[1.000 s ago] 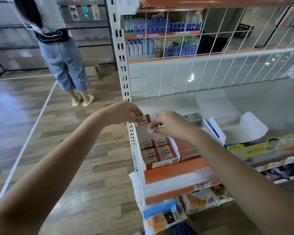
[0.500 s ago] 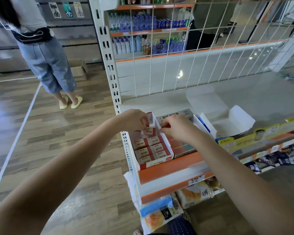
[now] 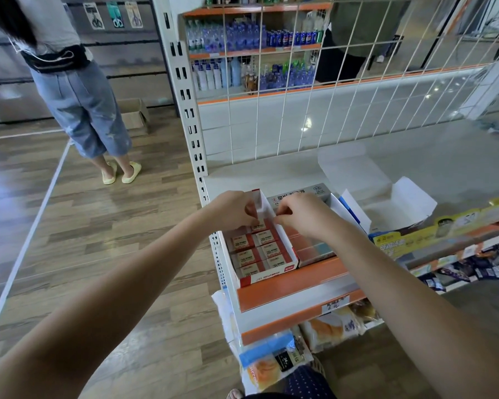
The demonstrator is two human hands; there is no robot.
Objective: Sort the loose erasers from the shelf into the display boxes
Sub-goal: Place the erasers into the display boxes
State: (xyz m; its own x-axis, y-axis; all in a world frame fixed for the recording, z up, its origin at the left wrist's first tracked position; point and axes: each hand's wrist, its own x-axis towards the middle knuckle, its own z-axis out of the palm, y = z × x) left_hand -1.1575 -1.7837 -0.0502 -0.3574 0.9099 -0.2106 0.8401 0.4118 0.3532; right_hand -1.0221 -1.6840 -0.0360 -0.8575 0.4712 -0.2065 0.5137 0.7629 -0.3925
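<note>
A red-and-white display box (image 3: 274, 273) sits at the left end of the shelf (image 3: 291, 280), filled with several red-and-white 2B erasers (image 3: 264, 249) in two rows. Its lid flap (image 3: 260, 205) stands upright at the back. My left hand (image 3: 231, 210) pinches the flap's left side. My right hand (image 3: 303, 214) has curled fingers at the flap's right side, by the box's back wall; whether it grips anything is hidden. A grey eraser box (image 3: 297, 194) lies behind my right hand.
An open white-and-blue box (image 3: 398, 208) stands to the right on the shelf. A wire grid (image 3: 343, 82) backs the shelf. A person in jeans (image 3: 81, 105) stands on the wooden floor at left. Bread packs (image 3: 329, 329) fill the lower shelf.
The lid flap has been folded from lying back to standing upright. Both hands stayed at the box's back end and drew closer together on it.
</note>
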